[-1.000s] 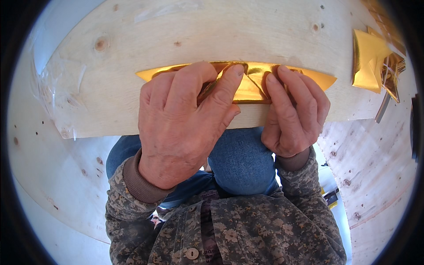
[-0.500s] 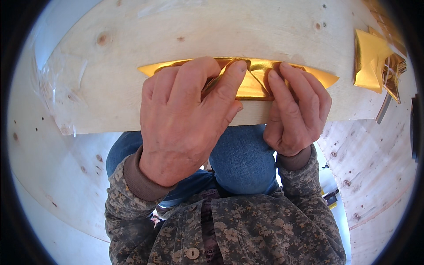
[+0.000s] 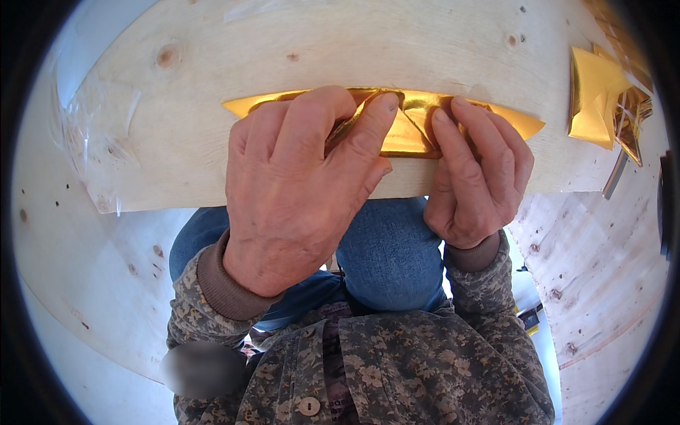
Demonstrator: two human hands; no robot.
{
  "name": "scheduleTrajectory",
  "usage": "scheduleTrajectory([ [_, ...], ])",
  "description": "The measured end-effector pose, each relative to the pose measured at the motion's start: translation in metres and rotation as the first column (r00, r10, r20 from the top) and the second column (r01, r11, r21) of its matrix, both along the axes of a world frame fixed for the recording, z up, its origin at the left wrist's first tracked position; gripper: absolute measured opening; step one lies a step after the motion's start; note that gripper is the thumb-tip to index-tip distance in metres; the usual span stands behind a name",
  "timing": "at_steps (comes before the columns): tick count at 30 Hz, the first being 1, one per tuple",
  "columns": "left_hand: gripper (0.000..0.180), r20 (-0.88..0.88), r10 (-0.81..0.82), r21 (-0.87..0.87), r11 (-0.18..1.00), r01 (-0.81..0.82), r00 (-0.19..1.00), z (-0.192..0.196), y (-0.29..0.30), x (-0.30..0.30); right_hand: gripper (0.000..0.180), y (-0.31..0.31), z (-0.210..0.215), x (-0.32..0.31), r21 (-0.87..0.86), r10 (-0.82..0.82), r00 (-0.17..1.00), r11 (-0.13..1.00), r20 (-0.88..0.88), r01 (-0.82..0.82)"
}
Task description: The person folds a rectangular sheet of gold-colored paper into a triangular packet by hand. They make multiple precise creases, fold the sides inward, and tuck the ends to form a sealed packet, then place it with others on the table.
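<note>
One folded, shiny gold foil strip point(image 3: 409, 133), pointed at both ends: centre, near edge of the pale knotty wooden table point(image 3: 397, 49). Two hands, left hand point(image 3: 294, 184) and right hand point(image 3: 480, 173), both clamped on it. Right: gold foil pieces point(image 3: 591, 95), overlapping, count unclear.

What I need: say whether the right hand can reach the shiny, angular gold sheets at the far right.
Probably yes: though the right hand is on the long, folded gold strip, nothing visible blocks its way to the sheets.
</note>
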State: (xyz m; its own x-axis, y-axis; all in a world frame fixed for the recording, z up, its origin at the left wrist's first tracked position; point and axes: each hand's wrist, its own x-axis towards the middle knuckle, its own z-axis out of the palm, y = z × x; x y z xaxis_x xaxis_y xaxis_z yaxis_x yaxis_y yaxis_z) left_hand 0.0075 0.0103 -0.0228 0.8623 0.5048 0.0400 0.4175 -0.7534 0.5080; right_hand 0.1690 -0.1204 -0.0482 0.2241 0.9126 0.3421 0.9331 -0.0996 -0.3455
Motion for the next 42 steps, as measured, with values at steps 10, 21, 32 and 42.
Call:
scheduleTrajectory([
  [10,0.048,0.001,0.007,-0.005,1.000,-0.007,1.000,0.001,0.000,0.000,0.026,0.001,-0.001,-0.001,0.009,0.003,1.000,1.000,0.006,-0.003],
  [21,0.043,0.086,-0.005,0.086,0.996,-0.002,0.996,-0.007,-0.001,-0.001,0.033,-0.002,0.000,0.006,-0.047,0.046,0.998,0.998,0.037,-0.044],
  [32,0.042,0.110,0.001,0.154,0.988,-0.018,0.994,-0.011,-0.008,-0.005,0.078,-0.021,-0.001,0.008,-0.287,0.199,0.968,0.946,0.154,-0.148],
  [42,0.045,0.379,0.142,-0.310,0.951,-0.019,0.914,-0.022,0.004,-0.023,0.082,-0.022,-0.001,0.008,-0.196,0.229,0.945,0.963,0.233,-0.185],
])
